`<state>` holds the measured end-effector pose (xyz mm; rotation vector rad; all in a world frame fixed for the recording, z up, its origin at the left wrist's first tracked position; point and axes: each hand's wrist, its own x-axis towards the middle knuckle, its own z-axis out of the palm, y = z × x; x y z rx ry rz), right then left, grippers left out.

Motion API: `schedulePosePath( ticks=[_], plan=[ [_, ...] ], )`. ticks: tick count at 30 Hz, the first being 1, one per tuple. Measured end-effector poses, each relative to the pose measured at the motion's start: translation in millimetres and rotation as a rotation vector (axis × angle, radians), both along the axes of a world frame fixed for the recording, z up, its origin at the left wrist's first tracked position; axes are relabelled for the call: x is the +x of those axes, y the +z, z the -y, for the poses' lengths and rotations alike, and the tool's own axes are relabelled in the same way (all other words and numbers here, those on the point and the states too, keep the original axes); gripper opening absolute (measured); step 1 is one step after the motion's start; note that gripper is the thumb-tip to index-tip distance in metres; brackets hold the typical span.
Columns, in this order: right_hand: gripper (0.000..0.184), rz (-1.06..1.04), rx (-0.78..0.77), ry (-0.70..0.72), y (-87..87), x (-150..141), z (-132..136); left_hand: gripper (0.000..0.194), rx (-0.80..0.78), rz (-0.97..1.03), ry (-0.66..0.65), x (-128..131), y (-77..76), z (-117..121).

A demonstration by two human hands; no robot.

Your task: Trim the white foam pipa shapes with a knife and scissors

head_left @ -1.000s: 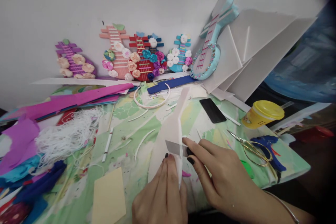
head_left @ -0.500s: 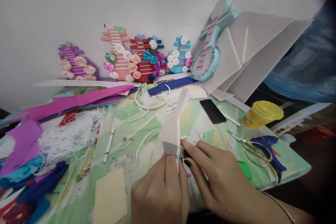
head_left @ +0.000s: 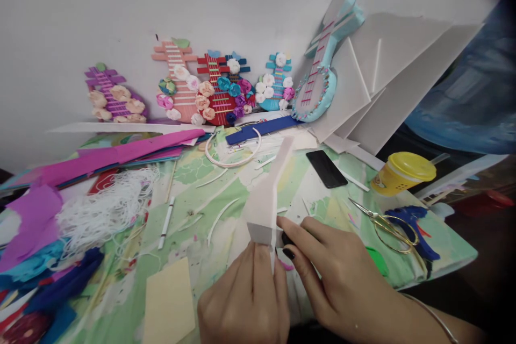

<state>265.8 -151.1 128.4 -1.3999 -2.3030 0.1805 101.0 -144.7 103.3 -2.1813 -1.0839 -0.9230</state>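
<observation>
A long white foam board piece (head_left: 263,199), narrow at its far end and wider near me, points away over the table. My left hand (head_left: 245,301) is closed around its near end. A grey flat band (head_left: 259,233) crosses the board just beyond those fingers; whether it is a separate strip or a face of the board, I cannot tell. My right hand (head_left: 334,269) is closed in a pinch at the board's right edge, beside the band. One thumbnail is dark, and what lies between these fingertips is hidden.
Gold-handled scissors (head_left: 381,226), a black phone (head_left: 326,169) and a yellow lidded cup (head_left: 405,172) lie to the right. White string (head_left: 107,215), a marker (head_left: 166,223) and a cream paper (head_left: 169,301) are left. Decorated paper guitars (head_left: 220,88) lean on the wall.
The board's wide part and grey band have tilted slightly, with the far tip shifting a little right. Both hands keep their grip in nearly the same place.
</observation>
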Motion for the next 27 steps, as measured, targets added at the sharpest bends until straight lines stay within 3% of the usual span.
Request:
schedulePosePath(
  ticks=[14,22,27],
  plan=[
    [0.031,0.017,-0.005,-0.016,2.4,-0.2,-0.1,0.020,0.026,-0.050,-0.096,-2.6,-10.2,5.4],
    [0.038,0.013,0.019,-0.033,-1.7,3.6,1.5,0.020,-0.029,-0.006,-0.134,-11.8,-2.9,1.8],
    [0.036,0.016,0.015,-0.017,1.3,1.0,1.8,0.021,0.008,-0.001,-0.102,-5.4,-6.4,5.8]
  ],
)
